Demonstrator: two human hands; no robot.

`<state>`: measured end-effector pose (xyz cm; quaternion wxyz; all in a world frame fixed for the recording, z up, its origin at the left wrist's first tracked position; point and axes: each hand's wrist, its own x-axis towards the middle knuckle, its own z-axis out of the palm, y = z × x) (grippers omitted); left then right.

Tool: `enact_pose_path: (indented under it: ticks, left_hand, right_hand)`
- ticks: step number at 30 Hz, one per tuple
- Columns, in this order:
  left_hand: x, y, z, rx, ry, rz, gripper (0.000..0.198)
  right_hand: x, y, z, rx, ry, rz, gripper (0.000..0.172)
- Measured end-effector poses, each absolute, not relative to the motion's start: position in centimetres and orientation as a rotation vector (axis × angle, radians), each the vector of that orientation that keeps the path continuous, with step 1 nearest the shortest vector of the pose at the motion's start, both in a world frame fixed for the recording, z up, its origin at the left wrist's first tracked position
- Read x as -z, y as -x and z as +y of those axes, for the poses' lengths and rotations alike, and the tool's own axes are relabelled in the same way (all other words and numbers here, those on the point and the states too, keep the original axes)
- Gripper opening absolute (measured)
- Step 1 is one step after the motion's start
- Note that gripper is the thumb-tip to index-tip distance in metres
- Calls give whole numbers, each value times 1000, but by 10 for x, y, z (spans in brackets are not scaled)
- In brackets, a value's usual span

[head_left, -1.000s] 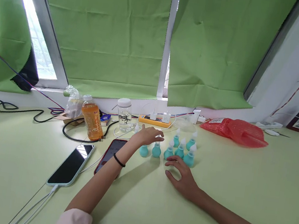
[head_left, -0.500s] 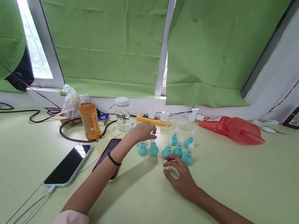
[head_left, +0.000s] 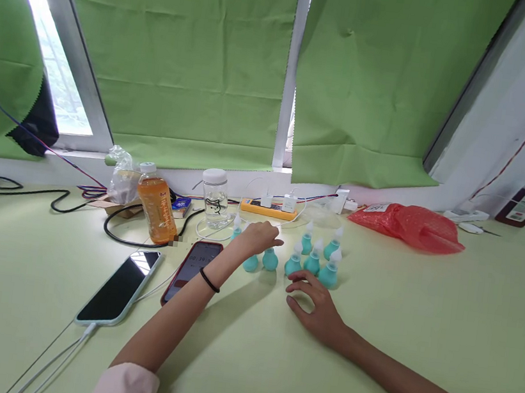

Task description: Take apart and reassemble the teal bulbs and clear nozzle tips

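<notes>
Several teal squeeze bulbs with pale pointed tips stand upright on the table, among them a front right bulb (head_left: 328,276) and a front left bulb (head_left: 270,260). My left hand (head_left: 258,237) hovers over the left group, its fingers bent and slightly apart. It covers the tip of one bulb there, and I see nothing held in it. My right hand (head_left: 318,307) rests on the table in front of the right group, thumb and fingers apart. Its fingertips lie close to a teal bulb (head_left: 293,265); whether they touch is unclear.
A phone with a lit screen (head_left: 192,268) lies beside my left forearm, and a dark-screened phone (head_left: 119,288) lies farther left. An orange drink bottle (head_left: 157,208), a clear jar (head_left: 215,200), a yellow power strip (head_left: 261,209) and a red plastic bag (head_left: 408,227) line the back.
My left hand has shifted slightly right and forward over the bulbs, uncovering more of the lit phone and a bulb at the back left. My right hand stays where it was.
</notes>
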<state>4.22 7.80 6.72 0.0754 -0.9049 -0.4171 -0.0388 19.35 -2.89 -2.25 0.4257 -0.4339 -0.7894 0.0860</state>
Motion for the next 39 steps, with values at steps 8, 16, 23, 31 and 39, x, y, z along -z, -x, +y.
enact_pose_path:
  ticks: [8, 16, 23, 31, 39]
  left_hand:
    - [-67, -59, 70, 219, 2649, -1136, 43]
    - [-93, -66, 26, 607, 2941, -745, 49]
    - [-54, -48, 13, 531, 2850, -1232, 51]
    - [-45, -28, 11, 765, 3478, -1423, 53]
    - [-18, -28, 10, 1325, 3825, -1951, 49]
  right_hand:
    - [20, -192, -28, -225, 1049, -1904, 19]
    - [17, -193, -34, -402, 1073, -1716, 39]
    - [20, -193, -28, -465, 1143, -1831, 8]
    - [18, -193, -35, -314, 1076, -1946, 5]
    - [22, -194, -31, -494, 1114, -1938, 8]
